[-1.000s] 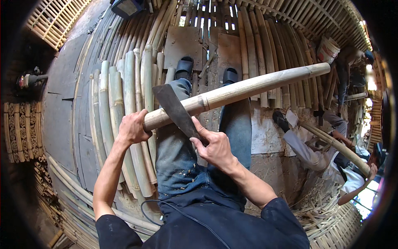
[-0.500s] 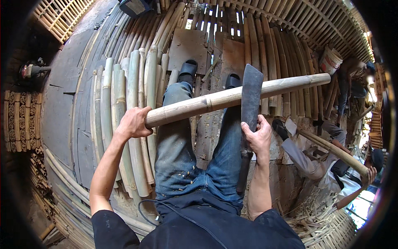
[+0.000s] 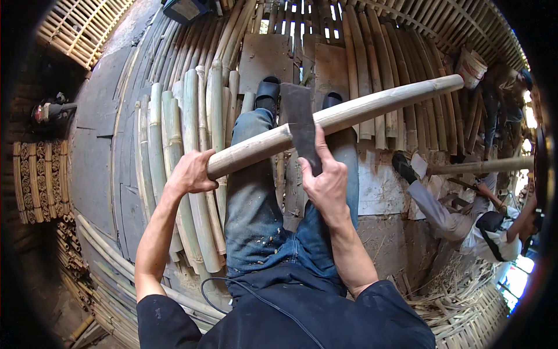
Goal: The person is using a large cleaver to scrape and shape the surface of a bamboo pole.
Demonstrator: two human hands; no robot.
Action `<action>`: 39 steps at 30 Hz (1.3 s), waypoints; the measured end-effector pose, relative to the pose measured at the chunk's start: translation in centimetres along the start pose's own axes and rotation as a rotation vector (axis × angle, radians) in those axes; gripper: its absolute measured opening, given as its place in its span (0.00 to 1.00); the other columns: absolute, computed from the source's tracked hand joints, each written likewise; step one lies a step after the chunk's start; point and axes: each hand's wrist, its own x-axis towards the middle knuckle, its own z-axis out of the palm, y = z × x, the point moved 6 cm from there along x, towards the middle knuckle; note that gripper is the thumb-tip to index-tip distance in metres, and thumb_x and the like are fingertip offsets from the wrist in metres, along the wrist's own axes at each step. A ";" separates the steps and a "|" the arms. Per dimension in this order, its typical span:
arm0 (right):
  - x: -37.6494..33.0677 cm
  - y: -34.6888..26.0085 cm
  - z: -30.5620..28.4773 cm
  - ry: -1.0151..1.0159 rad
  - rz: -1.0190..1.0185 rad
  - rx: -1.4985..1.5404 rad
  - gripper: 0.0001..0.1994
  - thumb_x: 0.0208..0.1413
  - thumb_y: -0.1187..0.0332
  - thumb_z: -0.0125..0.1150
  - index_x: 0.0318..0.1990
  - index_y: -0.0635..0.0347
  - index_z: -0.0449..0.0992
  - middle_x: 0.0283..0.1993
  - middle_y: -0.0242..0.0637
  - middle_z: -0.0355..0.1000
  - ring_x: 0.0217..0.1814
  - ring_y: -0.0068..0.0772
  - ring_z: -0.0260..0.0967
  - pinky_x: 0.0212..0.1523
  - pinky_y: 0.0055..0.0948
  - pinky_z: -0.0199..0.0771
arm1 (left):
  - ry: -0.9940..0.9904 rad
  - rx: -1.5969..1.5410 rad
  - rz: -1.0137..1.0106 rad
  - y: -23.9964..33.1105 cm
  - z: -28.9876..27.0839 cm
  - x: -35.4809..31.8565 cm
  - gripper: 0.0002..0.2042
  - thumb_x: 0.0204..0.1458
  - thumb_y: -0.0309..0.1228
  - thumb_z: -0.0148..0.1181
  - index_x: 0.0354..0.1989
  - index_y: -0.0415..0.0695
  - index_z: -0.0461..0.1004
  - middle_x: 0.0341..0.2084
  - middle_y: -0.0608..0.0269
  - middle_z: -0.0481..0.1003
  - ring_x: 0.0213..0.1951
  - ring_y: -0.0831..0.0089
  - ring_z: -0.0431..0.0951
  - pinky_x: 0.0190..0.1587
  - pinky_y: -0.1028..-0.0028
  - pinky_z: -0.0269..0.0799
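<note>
- We see one pole [image 3: 389,104] of round bamboo, smooth, duller brown at its left end and paler toward its right; it slants across above the jeans [image 3: 256,232], which are worn blue denim flecked with pale chips.
- The left hand [image 3: 193,173] is wrapped round the pole's left end; the right hand [image 3: 325,181] clasps the one knife [image 3: 300,119] low on its blade, forefinger along the side.
- The knife is flat, dark, broad metal, square-tipped; its blade crosses the pole near the middle.
- We count two sandals [image 3: 268,93], black, beyond the pole; the stalks [image 3: 192,128] at left are greenish bamboo, partly overlapping, so we cannot count them surely.
- We see one bucket [image 3: 471,68], whitish, near the pole's far end; its reddish marking is too small for us to read.
</note>
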 end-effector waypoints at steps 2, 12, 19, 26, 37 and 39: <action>0.7 0.8 0.2 0.012 -0.082 0.097 0.42 0.58 0.72 0.73 0.81 0.50 0.63 0.56 0.54 0.84 0.51 0.40 0.86 0.56 0.34 0.85 | 0.094 0.017 0.046 -0.1 -0.5 -0.9 0.28 0.33 0.38 0.77 0.45 0.38 0.79 0.32 0.36 0.81 0.41 0.35 0.83 0.48 0.48 0.82; 2.8 6.4 -7.9 0.503 -0.199 0.108 0.39 0.61 0.76 0.71 0.79 0.65 0.62 0.57 0.50 0.84 0.51 0.37 0.86 0.56 0.33 0.85 | 0.047 -0.034 0.064 -0.5 -0.1 0.3 0.27 0.31 0.37 0.76 0.41 0.38 0.75 0.30 0.35 0.79 0.39 0.33 0.81 0.44 0.46 0.79; -0.5 0.2 4.0 -0.022 -0.285 0.105 0.43 0.59 0.64 0.71 0.81 0.28 0.60 0.34 0.62 0.81 0.34 0.66 0.83 0.44 0.56 0.84 | 0.061 -0.002 0.115 0.0 -0.7 1.2 0.28 0.32 0.37 0.77 0.45 0.40 0.79 0.31 0.38 0.82 0.39 0.38 0.84 0.45 0.50 0.82; 1.4 1.2 -0.7 0.153 -0.333 0.155 0.41 0.59 0.70 0.73 0.80 0.53 0.64 0.62 0.61 0.80 0.60 0.51 0.84 0.64 0.38 0.82 | 0.017 -0.020 0.110 -1.2 -0.3 1.2 0.28 0.28 0.37 0.77 0.43 0.40 0.79 0.32 0.37 0.81 0.40 0.36 0.82 0.46 0.49 0.80; -0.9 -0.8 1.5 0.143 -0.360 -0.004 0.43 0.59 0.70 0.71 0.82 0.44 0.60 0.36 0.63 0.81 0.36 0.66 0.83 0.39 0.52 0.82 | -0.086 -0.111 0.139 -3.9 -0.4 1.8 0.32 0.27 0.37 0.76 0.48 0.38 0.82 0.34 0.39 0.82 0.39 0.41 0.84 0.46 0.55 0.82; -0.3 0.3 1.5 0.091 -0.328 0.066 0.43 0.59 0.70 0.70 0.83 0.44 0.59 0.35 0.63 0.81 0.35 0.66 0.83 0.40 0.53 0.82 | -0.026 -0.178 0.180 -3.5 -0.4 1.3 0.29 0.23 0.35 0.74 0.40 0.34 0.79 0.26 0.40 0.75 0.30 0.42 0.78 0.40 0.56 0.78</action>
